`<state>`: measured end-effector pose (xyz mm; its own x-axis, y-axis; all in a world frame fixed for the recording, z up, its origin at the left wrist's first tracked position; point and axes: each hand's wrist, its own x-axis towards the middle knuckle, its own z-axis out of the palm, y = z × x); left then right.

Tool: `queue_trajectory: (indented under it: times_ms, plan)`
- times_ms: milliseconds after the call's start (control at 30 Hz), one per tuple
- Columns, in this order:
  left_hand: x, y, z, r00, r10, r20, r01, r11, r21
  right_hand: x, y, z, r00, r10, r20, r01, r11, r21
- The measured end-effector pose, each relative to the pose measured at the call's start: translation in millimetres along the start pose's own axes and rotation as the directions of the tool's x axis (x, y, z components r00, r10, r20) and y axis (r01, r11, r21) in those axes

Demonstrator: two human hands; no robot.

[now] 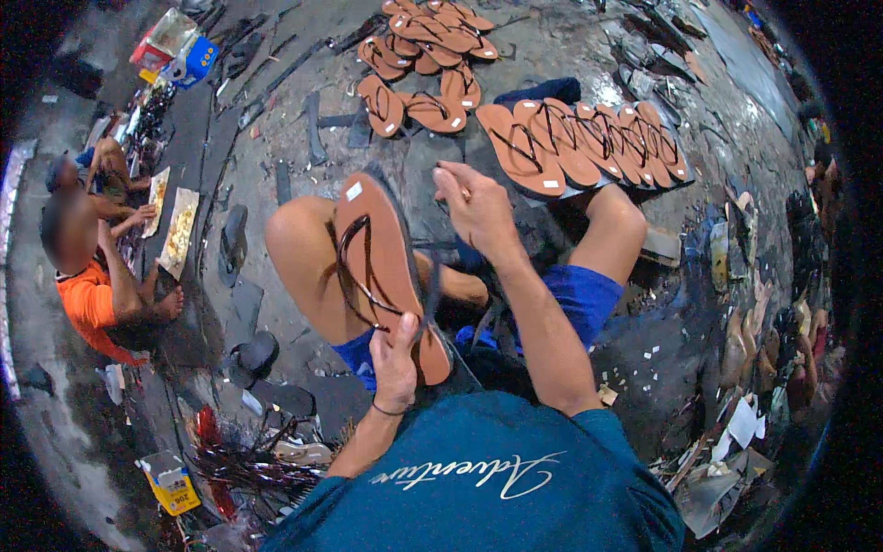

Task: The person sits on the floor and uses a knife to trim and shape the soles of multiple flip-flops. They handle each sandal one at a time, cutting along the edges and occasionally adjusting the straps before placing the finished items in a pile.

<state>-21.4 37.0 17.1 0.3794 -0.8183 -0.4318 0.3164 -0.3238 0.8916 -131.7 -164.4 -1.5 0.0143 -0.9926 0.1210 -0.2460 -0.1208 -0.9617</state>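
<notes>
You're sitting on the floor with one brown sandal (386, 267) propped up between your knees, sole facing you, dark straps running down its face. Your left hand (395, 354) has it by the heel end, thumb pressed over the edge and fingers curled behind, so that hand is closed firmly around the sandal. Your right hand (476, 210) is up near the toe end, just beside it, fingers pinched narrow as if gripping something small; what sits between those fingertips is too small to make out, and I can't tell whether they touch the strap.

By the look of it, you're in the middle of fitting or checking the straps on this one sandal, with the heel braced and the toe end being worked. The next move seems to call for a steady hold from the left hand while the right does the fine pulling or pushing at the strap end, and a slip there could twist the strap out of line.

Ahead of your knees lies a neat row of finished sandals (589, 143), overlapping one another, each with a small white tag. Farther off is a looser pile of sandals (428, 55). By your left hip there's a bundle of loose straps (248, 460) on the floor. Off to your left, another person in an orange shirt (87, 299) sits at work, well apart from you.
</notes>
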Motion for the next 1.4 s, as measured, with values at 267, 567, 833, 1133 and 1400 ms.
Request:
queue_trajectory:
  times_ms: [267,567,833,1133,1400]
  plan:
    - [65,71,-27,0.954,0.141,0.263,-0.130,0.990,-0.061,-41,-58,-40,0.897,-0.031,0.441,-0.107,0.953,0.284]
    - [78,141,-43,0.985,0.172,-0.022,-0.172,0.985,-0.024,-158,-28,-83,0.941,-0.104,0.322,0.099,0.995,0.034]
    - [54,125,-34,0.994,0.076,-0.075,-0.076,0.997,0.005,-178,-22,-83,0.933,-0.105,0.345,0.132,0.990,-0.056]
    - [48,125,-22,0.997,0.073,0.040,-0.078,0.986,0.147,-100,-79,-94,0.935,-0.109,0.338,0.167,0.975,-0.147]
    - [43,124,-15,0.945,0.209,0.250,-0.239,0.966,0.095,-63,-103,-99,0.883,-0.224,0.412,0.271,0.961,-0.059]
